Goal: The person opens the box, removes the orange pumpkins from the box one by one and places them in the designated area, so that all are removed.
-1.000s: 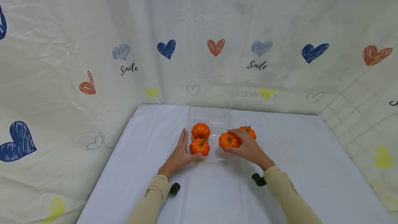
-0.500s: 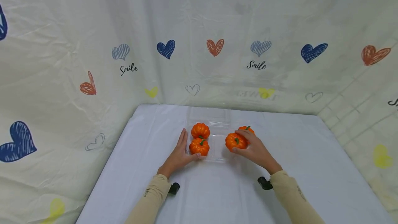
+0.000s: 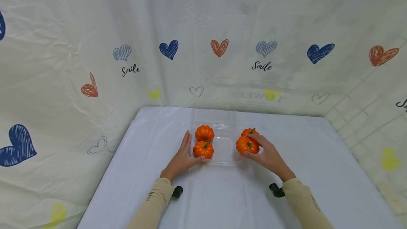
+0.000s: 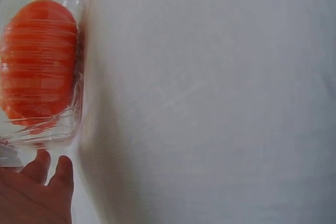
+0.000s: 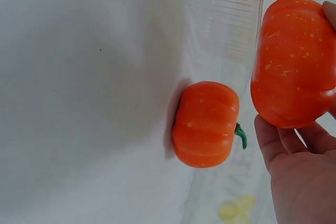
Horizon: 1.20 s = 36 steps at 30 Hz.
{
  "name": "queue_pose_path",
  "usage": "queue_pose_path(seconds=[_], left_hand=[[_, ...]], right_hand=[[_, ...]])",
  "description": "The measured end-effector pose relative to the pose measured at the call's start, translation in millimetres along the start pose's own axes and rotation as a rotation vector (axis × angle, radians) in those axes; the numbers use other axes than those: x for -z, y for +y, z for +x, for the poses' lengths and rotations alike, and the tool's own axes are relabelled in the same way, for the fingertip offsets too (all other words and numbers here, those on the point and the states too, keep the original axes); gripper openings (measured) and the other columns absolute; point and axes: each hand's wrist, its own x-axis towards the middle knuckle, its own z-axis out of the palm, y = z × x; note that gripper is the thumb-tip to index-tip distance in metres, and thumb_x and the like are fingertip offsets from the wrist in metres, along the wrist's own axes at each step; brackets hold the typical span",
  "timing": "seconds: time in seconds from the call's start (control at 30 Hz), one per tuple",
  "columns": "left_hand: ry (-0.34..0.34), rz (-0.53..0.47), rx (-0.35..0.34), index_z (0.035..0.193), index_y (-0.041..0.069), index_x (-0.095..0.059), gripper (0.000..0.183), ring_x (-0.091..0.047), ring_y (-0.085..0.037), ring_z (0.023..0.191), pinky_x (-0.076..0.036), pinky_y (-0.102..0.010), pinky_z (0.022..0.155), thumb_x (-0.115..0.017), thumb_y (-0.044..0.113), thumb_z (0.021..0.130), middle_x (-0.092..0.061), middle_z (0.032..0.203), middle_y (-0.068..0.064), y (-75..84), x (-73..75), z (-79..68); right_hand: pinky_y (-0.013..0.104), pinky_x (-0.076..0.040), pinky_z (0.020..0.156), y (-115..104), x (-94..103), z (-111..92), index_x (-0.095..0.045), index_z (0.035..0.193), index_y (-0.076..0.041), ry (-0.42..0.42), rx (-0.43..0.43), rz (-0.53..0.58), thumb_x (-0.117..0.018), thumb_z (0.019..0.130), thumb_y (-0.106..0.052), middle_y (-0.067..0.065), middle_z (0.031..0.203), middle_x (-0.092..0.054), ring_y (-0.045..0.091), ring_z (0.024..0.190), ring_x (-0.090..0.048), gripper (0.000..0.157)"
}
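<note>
My right hand (image 3: pixel 267 156) grips an orange toy pumpkin (image 3: pixel 247 145) with a green stem, held up just right of a clear plastic box (image 3: pixel 224 153). In the right wrist view that held pumpkin (image 5: pixel 294 61) hangs above the table beside the box wall. Another pumpkin (image 3: pixel 249 132) sits on the table behind it, partly hidden in the head view. Two more pumpkins lie in the left part of the box, a rear one (image 3: pixel 204 133) and a front one (image 3: pixel 203 150). My left hand (image 3: pixel 182 160) rests with straight fingers along the box's left side, thumb at the front edge.
The box's clear lid (image 3: pixel 213 117) lies folded back toward the rear. A white cloth covers the table (image 3: pixel 302 151). A curtain (image 3: pixel 235 17) printed with hearts hangs behind and at the sides.
My right hand has moved right with the gripped pumpkin, from over the right part of the box to outside its right side. The left hand has stayed in place.
</note>
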Motion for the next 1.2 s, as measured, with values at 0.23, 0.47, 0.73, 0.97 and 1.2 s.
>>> queue_pose_path(seconds=[0.23, 0.47, 0.73, 0.97, 1.2], left_hand=[[-0.004, -0.001, 0.000, 0.172, 0.004, -0.006, 0.125, -0.007, -0.029, 0.164, -0.022, -0.055, 0.127, -0.079, 0.064, 0.089, 0.010, 0.180, 0.000, -1.0, -0.7, 0.7], [0.000, -0.007, -0.010, 0.171, 0.003, -0.007, 0.126, -0.008, -0.030, 0.164, -0.021, -0.056, 0.127, -0.079, 0.065, 0.088, 0.010, 0.180, 0.000, -3.3, -2.2, 1.7], [0.004, -0.011, -0.015, 0.171, 0.002, -0.007, 0.125, -0.007, -0.030, 0.164, -0.021, -0.055, 0.127, -0.079, 0.063, 0.089, 0.009, 0.180, 0.000, -3.3, -2.2, 0.6], [0.001, -0.022, -0.002, 0.172, 0.004, -0.006, 0.125, -0.007, -0.031, 0.164, -0.021, -0.057, 0.127, -0.080, 0.062, 0.089, 0.010, 0.179, 0.001, 0.7, -1.4, -2.3], [-0.001, -0.015, 0.000, 0.172, 0.004, -0.004, 0.126, -0.006, -0.029, 0.164, -0.021, -0.056, 0.127, -0.078, 0.064, 0.089, 0.011, 0.179, 0.001, 0.6, -0.2, -2.1]], right_hand=[[0.059, -0.048, 0.110, 7.5, 1.5, -6.7, -0.055, 0.152, -0.005, 0.014, -0.045, 0.009, -0.086, 0.094, -0.036, 0.016, 0.151, -0.054, 0.037, 0.132, -0.055, 0.073], [0.064, -0.047, 0.110, 14.0, 1.7, -13.1, -0.053, 0.153, -0.005, 0.021, -0.084, 0.016, -0.083, 0.096, -0.037, 0.019, 0.153, -0.052, 0.041, 0.135, -0.052, 0.072], [0.065, -0.046, 0.111, 20.3, 2.2, -16.2, -0.053, 0.153, -0.002, 0.019, -0.080, 0.003, -0.084, 0.097, -0.032, 0.021, 0.154, -0.051, 0.043, 0.138, -0.050, 0.071], [0.069, -0.043, 0.112, 25.3, 0.2, -22.2, -0.051, 0.154, 0.000, -0.001, -0.110, -0.007, -0.081, 0.098, -0.032, 0.024, 0.156, -0.048, 0.046, 0.140, -0.047, 0.071], [0.070, -0.041, 0.112, 26.1, -1.1, -23.3, -0.051, 0.153, 0.001, -0.004, -0.102, -0.006, -0.082, 0.098, -0.027, 0.025, 0.156, -0.048, 0.047, 0.141, -0.046, 0.069]])
